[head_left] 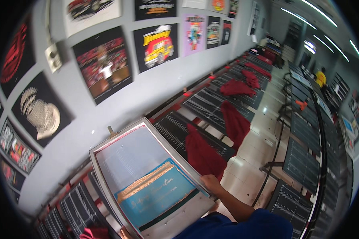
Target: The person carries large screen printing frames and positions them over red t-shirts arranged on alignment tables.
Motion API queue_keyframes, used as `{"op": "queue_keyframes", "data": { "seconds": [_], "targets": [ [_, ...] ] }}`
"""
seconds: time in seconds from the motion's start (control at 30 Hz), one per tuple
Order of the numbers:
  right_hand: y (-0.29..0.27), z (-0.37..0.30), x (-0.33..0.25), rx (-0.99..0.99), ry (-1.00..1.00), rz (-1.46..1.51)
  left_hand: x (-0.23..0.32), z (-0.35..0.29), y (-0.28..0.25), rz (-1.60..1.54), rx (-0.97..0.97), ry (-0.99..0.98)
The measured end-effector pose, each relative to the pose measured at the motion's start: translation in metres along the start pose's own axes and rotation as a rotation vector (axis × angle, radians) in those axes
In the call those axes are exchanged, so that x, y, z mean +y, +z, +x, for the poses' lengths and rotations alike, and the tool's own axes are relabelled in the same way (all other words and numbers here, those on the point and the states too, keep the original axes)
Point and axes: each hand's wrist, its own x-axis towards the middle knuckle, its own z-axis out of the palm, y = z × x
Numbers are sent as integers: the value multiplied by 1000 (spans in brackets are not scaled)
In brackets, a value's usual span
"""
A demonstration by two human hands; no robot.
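Observation:
A screen printing frame [178,148] with a metal rim lies tilted in front of me, over the row of black boards. Its mesh is pale at the far end, and a blue stencil area [157,196] with light lettering fills the near part. A band of tan ink [147,180] runs across the top of the blue. My right hand [212,185] is closed round the frame's right edge near its lower corner. At the lower left edge, my left hand [125,233] grips the frame's other side; only part of it shows.
Black printing boards [201,104] with white markings run away along the wall. Maroon cloths [203,157] drape over several of them. A tiled aisle [237,169] separates a second row of boards [301,163] at right. A person in yellow [320,79] is far off.

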Motion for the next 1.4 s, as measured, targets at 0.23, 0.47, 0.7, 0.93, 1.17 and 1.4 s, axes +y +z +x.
{"op": "queue_keyframes", "data": {
  "seconds": [0.23, 0.47, 0.7, 0.93, 1.17, 1.4],
  "targets": [
    [-195, -19, 34, 326, 335, 201, 104, -52, 216, 81, -322, 175],
    [-414, -55, 104, 719, 345, 162, 161, -163, 457, 100, -668, 299],
    [-570, -62, 178, 996, 511, 403, 181, -260, 683, 110, -912, 342],
    [-724, 17, 237, 1219, 472, 347, 175, -290, 955, 152, -1080, 415],
    [-905, 123, 260, 1350, 487, 237, 223, -352, 1228, 170, -1240, 306],
    [-1074, 262, 348, 1344, 507, 323, 270, -401, 1453, 119, -1246, 362]
  ]
}}
